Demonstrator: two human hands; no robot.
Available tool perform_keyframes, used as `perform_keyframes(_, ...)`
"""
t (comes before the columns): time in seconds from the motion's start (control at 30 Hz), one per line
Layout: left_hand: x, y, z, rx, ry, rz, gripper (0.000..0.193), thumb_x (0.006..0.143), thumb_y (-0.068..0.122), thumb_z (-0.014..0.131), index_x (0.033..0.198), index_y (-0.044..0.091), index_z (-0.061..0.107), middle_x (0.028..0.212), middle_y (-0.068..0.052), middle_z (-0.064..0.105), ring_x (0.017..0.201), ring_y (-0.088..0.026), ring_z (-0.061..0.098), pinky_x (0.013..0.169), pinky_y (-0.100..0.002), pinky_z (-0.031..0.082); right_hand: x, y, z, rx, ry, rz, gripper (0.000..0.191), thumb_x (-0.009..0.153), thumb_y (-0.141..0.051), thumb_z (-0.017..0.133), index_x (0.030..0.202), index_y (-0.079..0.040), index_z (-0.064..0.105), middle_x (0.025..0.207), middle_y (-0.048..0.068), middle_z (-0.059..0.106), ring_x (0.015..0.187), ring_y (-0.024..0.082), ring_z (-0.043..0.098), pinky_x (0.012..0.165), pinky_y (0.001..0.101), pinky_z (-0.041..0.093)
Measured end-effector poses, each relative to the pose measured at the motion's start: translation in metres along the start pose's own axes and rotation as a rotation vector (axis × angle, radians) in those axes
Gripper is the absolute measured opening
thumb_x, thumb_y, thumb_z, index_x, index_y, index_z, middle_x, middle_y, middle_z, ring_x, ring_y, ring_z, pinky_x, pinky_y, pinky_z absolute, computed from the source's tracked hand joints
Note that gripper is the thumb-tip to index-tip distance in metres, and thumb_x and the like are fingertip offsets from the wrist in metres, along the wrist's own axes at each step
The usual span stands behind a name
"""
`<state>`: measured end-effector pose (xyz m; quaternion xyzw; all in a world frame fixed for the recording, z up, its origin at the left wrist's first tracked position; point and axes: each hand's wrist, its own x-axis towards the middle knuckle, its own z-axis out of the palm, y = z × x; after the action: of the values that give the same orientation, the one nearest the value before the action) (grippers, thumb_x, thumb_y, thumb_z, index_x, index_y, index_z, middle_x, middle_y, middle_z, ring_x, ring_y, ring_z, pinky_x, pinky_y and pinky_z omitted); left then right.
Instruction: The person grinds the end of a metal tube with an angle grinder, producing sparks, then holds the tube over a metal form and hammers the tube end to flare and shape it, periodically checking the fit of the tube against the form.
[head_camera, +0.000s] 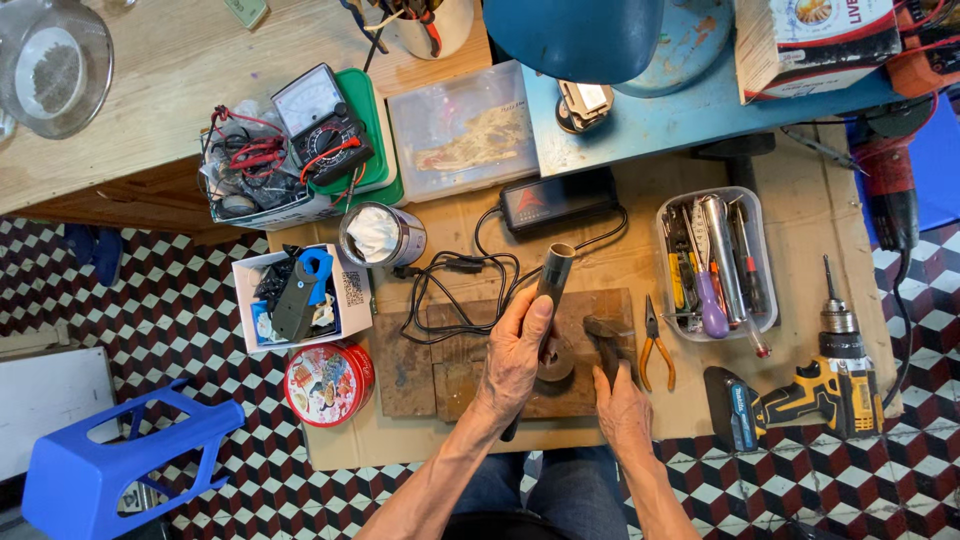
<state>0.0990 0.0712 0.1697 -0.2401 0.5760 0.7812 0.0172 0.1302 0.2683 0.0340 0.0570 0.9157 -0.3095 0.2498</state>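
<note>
Looking down on a cardboard sheet (800, 215) spread over checkered floor tiles (180, 310), with a wooden table (170, 90) at top left and a blue metal bench top (690, 115) at top right. Blue plastic stool (110, 455) lies at lower left.

Centre of the cardboard: worn wooden block (415, 365), both hands working on it. Left hand (515, 350) is closed around a dark metal tube (555, 270), thumb laid up along it; the tube stands tilted, open end toward the camera, lower end over a dark ring-shaped part (557, 365) on the block. Right hand (622, 405) is wrapped on the handle of a hammer (605, 335), whose head sits just right of the tube, over the block.

Around it: cordless drill (810, 395) lower right, clear tray of screwdrivers (718, 265) above it, orange-handled pliers (655, 350) between tray and block. Black power adapter (555, 200) with its cable looped onto the block. Clear plastic box (460, 130) near it. Left side: analog multimeter (320, 125) on a tub of wires, metal can (380, 235), white box of small parts (300, 295), round red tin (328, 382).
</note>
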Motion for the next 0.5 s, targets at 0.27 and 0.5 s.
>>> perform_keyframes(0.27, 0.005, 0.018, 0.001, 0.093, 0.033, 0.019, 0.046, 0.103, 0.047, 0.056, 0.122, 0.007, 0.068, 0.081, 0.004, 0.059, 0.070, -0.005, 0.052, 0.063, -0.021, 0.046, 0.002, 0.000, 0.003, -0.002, 0.003, 0.007, 0.034, 0.099, -0.036, 0.057, 0.117, -0.007, 0.055, 0.102, 0.028, 0.072, 0.098, 0.050, 0.066, 0.081, 0.0554, 0.053)
perform_keyframes(0.5, 0.006, 0.054, 0.013, 0.312, 0.195, 0.006, 0.037, 0.094, 0.039, 0.071, 0.111, 0.006, 0.071, 0.078, 0.005, 0.067, 0.070, -0.003, 0.058, 0.061, -0.022, 0.049, 0.005, 0.000, 0.004, -0.028, -0.027, 0.024, 0.038, 0.099, -0.038, 0.056, 0.119, -0.006, 0.053, 0.101, 0.029, 0.072, 0.097, 0.051, 0.066, 0.082, 0.0561, 0.052)
